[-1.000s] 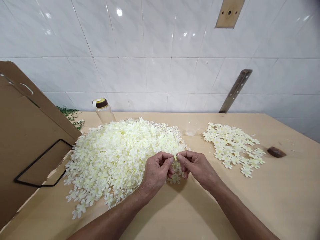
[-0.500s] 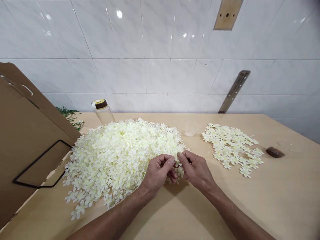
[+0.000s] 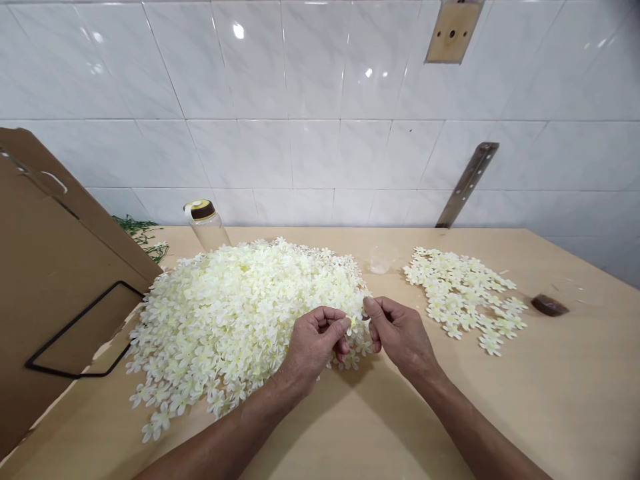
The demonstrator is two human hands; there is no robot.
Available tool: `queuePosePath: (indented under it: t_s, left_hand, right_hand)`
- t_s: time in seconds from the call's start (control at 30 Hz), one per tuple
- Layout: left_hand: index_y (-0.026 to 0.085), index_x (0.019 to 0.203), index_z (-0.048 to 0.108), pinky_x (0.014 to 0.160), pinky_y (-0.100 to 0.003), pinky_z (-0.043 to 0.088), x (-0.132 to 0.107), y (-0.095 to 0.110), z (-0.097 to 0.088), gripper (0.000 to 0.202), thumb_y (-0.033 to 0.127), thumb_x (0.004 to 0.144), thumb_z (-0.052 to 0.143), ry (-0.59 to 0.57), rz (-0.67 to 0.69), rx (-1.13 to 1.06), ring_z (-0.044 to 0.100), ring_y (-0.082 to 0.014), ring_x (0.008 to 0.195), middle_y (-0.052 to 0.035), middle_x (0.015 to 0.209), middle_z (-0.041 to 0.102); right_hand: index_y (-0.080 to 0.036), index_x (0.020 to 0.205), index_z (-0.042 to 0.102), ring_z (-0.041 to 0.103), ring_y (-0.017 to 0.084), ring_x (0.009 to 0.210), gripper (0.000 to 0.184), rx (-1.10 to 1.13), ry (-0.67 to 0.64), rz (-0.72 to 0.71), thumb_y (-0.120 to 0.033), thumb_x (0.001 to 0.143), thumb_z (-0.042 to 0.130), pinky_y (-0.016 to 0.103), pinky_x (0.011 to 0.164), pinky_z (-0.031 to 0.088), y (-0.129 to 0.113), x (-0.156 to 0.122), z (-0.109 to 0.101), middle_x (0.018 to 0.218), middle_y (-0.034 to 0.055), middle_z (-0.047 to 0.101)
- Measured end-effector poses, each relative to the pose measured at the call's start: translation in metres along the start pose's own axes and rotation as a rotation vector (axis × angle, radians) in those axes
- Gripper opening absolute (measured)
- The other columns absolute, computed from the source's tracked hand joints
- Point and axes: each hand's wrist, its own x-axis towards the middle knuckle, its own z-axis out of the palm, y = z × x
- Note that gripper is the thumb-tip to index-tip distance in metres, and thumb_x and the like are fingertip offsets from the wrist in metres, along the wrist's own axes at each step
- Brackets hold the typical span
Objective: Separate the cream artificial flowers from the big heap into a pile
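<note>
A large heap of pale cream artificial flowers (image 3: 240, 293) covers the table left of centre. At its right edge my left hand (image 3: 317, 343) is closed, thumb and index finger pinching a small artificial flower (image 3: 353, 324) with a yellowish centre. My right hand (image 3: 403, 337) sits just to the right, a small gap from the left. Its thumb and index finger are pressed together beside the flower; what lies between them is too small to make out. More of the heap shows behind and below both hands.
A flat spread of flowers (image 3: 463, 290) lies to the right, with a small dark brown piece (image 3: 549, 305) beyond it. A small clear cup (image 3: 383, 260) and a bottle (image 3: 209, 225) stand behind. A cardboard box (image 3: 65, 280) with a black wire frame (image 3: 83, 327) borders the left.
My right hand has moved slightly to the right and up, widening the gap between the fingertips. The flower at my left fingertips shows more clearly. My left hand has hardly moved.
</note>
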Motion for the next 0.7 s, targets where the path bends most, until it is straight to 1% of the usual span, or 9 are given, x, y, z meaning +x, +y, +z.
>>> queuePosePath:
  t_s: [0.17, 0.23, 0.3, 0.37, 0.43, 0.5, 0.6, 0.63, 0.7]
  left_hand:
    - [0.013, 0.089, 0.064, 0.043, -0.021, 0.047, 0.001, -0.002, -0.001, 0.029, 0.036, 0.077, 0.076, 0.023, 0.032, -0.006, 0.053, -0.0107, 0.044, 0.0010, 0.051, 0.061]
    - [0.013, 0.089, 0.065, 0.043, -0.021, 0.047, 0.001, -0.002, -0.002, 0.028, 0.036, 0.078, 0.076, 0.023, 0.046, -0.004, 0.054, -0.0107, 0.045, 0.0010, 0.052, 0.061]
    - [0.013, 0.089, 0.065, 0.044, -0.021, 0.047, 0.001, -0.003, -0.003, 0.027, 0.036, 0.080, 0.074, 0.018, 0.068, 0.008, 0.053, -0.0104, 0.044, 0.0010, 0.053, 0.061]
    - [0.013, 0.090, 0.065, 0.045, -0.022, 0.048, 0.001, -0.004, -0.003, 0.026, 0.036, 0.081, 0.073, 0.016, 0.095, 0.028, 0.053, -0.0104, 0.044, 0.0008, 0.053, 0.062]
    - [0.013, 0.090, 0.065, 0.045, -0.022, 0.048, 0.001, -0.004, -0.003, 0.027, 0.037, 0.081, 0.072, 0.019, 0.116, 0.050, 0.053, -0.0104, 0.044, 0.0008, 0.054, 0.062]
    - [0.013, 0.090, 0.066, 0.044, -0.022, 0.048, 0.001, -0.004, -0.002, 0.027, 0.038, 0.082, 0.072, 0.023, 0.129, 0.071, 0.053, -0.0105, 0.043, 0.0011, 0.053, 0.061]
    - [0.014, 0.089, 0.066, 0.044, -0.023, 0.048, -0.001, -0.003, -0.002, 0.026, 0.039, 0.082, 0.070, 0.024, 0.154, 0.111, 0.053, -0.0110, 0.043, 0.0015, 0.051, 0.060]
    - [0.014, 0.089, 0.066, 0.044, -0.023, 0.048, -0.001, -0.003, -0.002, 0.026, 0.039, 0.083, 0.069, 0.024, 0.164, 0.128, 0.053, -0.0112, 0.043, 0.0016, 0.052, 0.059]
    - [0.015, 0.090, 0.066, 0.045, -0.022, 0.049, -0.003, -0.003, -0.002, 0.025, 0.040, 0.084, 0.068, 0.022, 0.178, 0.160, 0.053, -0.0113, 0.044, 0.0015, 0.052, 0.059]
  right_hand:
    - [-0.020, 0.067, 0.059, 0.048, 0.013, 0.042, 0.048, -0.074, 0.083, -0.035, -0.061, 0.091, 0.052, 0.024, 0.045, 0.040, 0.002, 0.004, -0.005, 0.047, -0.0035, 0.048]
    - [-0.019, 0.071, 0.064, 0.050, 0.014, 0.047, 0.048, -0.153, 0.112, -0.095, -0.060, 0.092, 0.050, 0.026, 0.049, 0.041, 0.007, 0.008, -0.006, 0.053, -0.0007, 0.054]
    - [-0.019, 0.083, 0.071, 0.055, 0.017, 0.055, 0.044, -0.261, 0.121, -0.190, -0.056, 0.093, 0.051, 0.029, 0.058, 0.045, 0.011, 0.012, -0.008, 0.072, 0.0048, 0.067]
    - [-0.018, 0.098, 0.074, 0.057, 0.017, 0.061, 0.041, -0.349, 0.133, -0.264, -0.052, 0.093, 0.053, 0.032, 0.067, 0.047, 0.013, 0.014, -0.011, 0.096, 0.0093, 0.072]
    - [-0.017, 0.108, 0.073, 0.056, 0.017, 0.062, 0.042, -0.356, 0.119, -0.250, -0.051, 0.093, 0.053, 0.032, 0.067, 0.047, 0.011, 0.014, -0.015, 0.100, 0.0095, 0.072]
    - [-0.018, 0.108, 0.073, 0.053, 0.015, 0.059, 0.044, -0.274, 0.000, -0.179, -0.053, 0.094, 0.051, 0.029, 0.061, 0.045, 0.007, 0.011, -0.016, 0.084, 0.0055, 0.070]
    - [-0.018, 0.103, 0.074, 0.044, 0.011, 0.049, 0.045, -0.095, -0.278, -0.082, -0.056, 0.094, 0.051, 0.024, 0.049, 0.038, 0.002, 0.006, -0.013, 0.065, -0.0002, 0.061]
    - [-0.018, 0.100, 0.075, 0.041, 0.010, 0.047, 0.045, -0.042, -0.338, -0.057, -0.056, 0.093, 0.052, 0.023, 0.046, 0.035, 0.001, 0.004, -0.011, 0.063, -0.0009, 0.060]
    - [-0.017, 0.094, 0.075, 0.039, 0.008, 0.045, 0.043, 0.037, -0.386, -0.011, -0.056, 0.090, 0.057, 0.022, 0.042, 0.032, 0.001, 0.003, -0.007, 0.061, -0.0014, 0.058]
